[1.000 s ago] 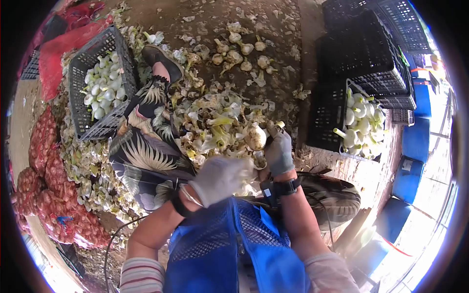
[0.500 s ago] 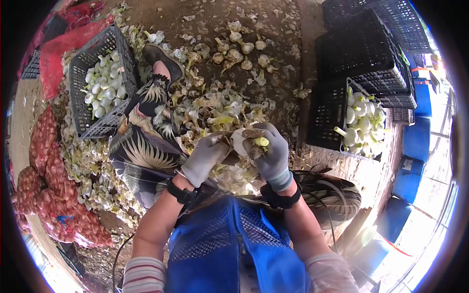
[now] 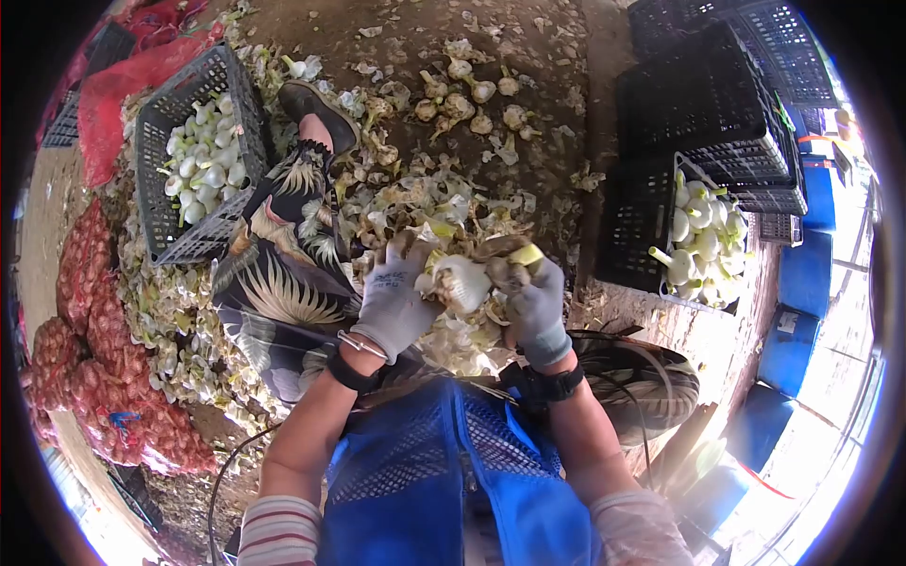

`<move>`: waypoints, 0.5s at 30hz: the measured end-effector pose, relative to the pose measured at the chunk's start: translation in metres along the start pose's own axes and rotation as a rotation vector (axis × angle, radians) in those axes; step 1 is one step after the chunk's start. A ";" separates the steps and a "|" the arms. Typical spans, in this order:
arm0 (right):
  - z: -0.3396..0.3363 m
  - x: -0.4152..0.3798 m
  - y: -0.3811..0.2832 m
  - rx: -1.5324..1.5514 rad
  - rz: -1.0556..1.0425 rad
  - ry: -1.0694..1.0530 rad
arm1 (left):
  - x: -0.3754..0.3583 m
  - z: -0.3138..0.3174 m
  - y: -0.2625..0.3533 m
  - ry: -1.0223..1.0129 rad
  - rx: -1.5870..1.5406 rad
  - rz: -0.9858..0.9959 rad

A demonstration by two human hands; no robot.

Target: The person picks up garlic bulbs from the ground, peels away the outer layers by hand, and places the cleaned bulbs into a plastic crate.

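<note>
Between my two gloved hands is a white garlic bulb (image 3: 463, 284), its brown outer skin (image 3: 500, 247) pulled toward the right. My right hand (image 3: 536, 307) is closed round the stem side, with a cut green stem end (image 3: 526, 255) poking out above the thumb. At the bulb's left side, my left hand (image 3: 394, 297) has its fingers stretched out, the thumb side close to loose skin. Peelings (image 3: 458, 344) lie in a pile beneath both hands.
A black crate (image 3: 151, 203) of peeled bulbs (image 3: 205, 160) stands on the left, another crate (image 3: 632, 226) with bulbs (image 3: 703, 236) on the right beside stacked black crates (image 3: 689, 94). Unpeeled bulbs (image 3: 457, 106) lie on the ground ahead. Red mesh sacks (image 3: 123, 377) fill the far left.
My left hand has come off its grip and its fingers have spread. The bulb has turned, showing more white surface, and my right hand has shifted slightly right and down.
</note>
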State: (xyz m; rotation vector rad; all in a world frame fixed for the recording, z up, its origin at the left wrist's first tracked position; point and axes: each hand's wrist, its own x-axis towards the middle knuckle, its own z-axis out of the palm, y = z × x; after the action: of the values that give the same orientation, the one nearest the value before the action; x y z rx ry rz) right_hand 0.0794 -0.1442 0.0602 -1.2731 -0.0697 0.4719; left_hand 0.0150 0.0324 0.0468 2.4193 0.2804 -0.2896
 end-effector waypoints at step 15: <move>-0.005 -0.002 0.004 -0.806 -0.329 -0.089 | 0.006 0.018 -0.016 -0.216 -1.095 -0.275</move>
State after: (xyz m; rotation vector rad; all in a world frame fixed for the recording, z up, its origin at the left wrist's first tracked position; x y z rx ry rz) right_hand 0.0776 -0.1489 0.0556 -1.9813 -0.5824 0.2084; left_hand 0.0137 0.0333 0.0216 1.2606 0.5099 -0.3838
